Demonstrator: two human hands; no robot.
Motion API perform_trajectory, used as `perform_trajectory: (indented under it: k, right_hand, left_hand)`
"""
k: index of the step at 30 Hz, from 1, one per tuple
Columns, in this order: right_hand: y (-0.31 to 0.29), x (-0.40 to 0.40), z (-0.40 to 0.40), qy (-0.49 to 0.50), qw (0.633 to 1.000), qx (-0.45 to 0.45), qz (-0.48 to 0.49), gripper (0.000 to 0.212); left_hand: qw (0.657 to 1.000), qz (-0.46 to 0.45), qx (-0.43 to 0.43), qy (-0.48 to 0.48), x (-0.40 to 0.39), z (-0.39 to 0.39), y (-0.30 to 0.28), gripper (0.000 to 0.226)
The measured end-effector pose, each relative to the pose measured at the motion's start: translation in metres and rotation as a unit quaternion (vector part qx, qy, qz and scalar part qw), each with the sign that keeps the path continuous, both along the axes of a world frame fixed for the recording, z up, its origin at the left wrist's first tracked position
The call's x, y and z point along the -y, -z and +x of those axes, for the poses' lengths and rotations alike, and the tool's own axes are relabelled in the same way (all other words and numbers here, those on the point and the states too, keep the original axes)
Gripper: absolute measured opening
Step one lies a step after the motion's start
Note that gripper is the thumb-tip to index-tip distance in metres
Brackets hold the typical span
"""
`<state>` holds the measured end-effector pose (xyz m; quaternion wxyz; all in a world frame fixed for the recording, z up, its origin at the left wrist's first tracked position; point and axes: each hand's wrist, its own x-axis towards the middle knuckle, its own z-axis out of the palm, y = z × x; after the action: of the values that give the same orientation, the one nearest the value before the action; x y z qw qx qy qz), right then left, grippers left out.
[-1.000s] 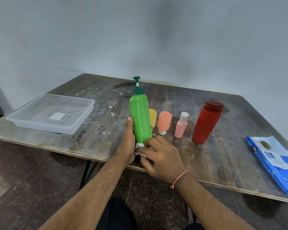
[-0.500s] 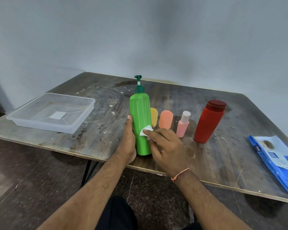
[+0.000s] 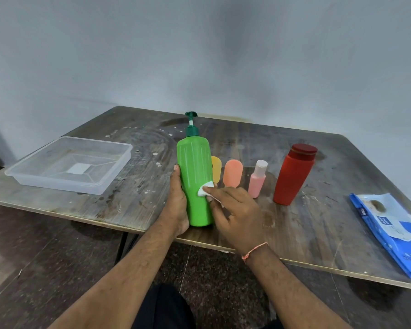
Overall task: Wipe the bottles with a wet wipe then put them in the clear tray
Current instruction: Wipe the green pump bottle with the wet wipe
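A tall green pump bottle (image 3: 194,169) stands upright near the table's front edge. My left hand (image 3: 178,200) grips its left side. My right hand (image 3: 235,213) presses a small white wet wipe (image 3: 205,188) against the bottle's right side, about halfway up. Behind the green bottle stand a yellow bottle (image 3: 217,168), partly hidden, an orange bottle (image 3: 233,173), a small pink bottle (image 3: 258,179) and a red bottle (image 3: 293,174). The clear tray (image 3: 109,184) sits empty at the left of the table.
A blue pack of wet wipes (image 3: 389,229) lies at the table's right front edge. The worn wooden table (image 3: 133,198) stands against a pale wall. Dark floor shows below its front edge.
My right hand has slid the wipe up the green bottle from its base to about mid-height. The left hand has kept its hold.
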<state>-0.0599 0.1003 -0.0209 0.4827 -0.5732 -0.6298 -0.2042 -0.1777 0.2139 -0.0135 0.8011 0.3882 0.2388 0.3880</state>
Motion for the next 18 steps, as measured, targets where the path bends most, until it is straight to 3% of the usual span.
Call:
perform_trajectory:
  k: [5,11,18]
  right_hand:
    - [-0.002,-0.001,0.004,-0.011,0.999,-0.039,-0.007,0.033]
    - [-0.001,0.003,0.001,-0.088,0.995,-0.034,-0.022,0.025]
    - [0.000,-0.004,0.007,-0.050,0.995,-0.082,0.008,0.027]
  left_hand:
    - [0.999,-0.035,0.000,-0.005,-0.003,-0.001,0.001,0.086]
    - [0.994,-0.077,0.071,0.027,-0.013,-0.005,0.005,0.094]
    - [0.996,-0.049,0.045,0.067,-0.009,-0.003,0.005,0.090]
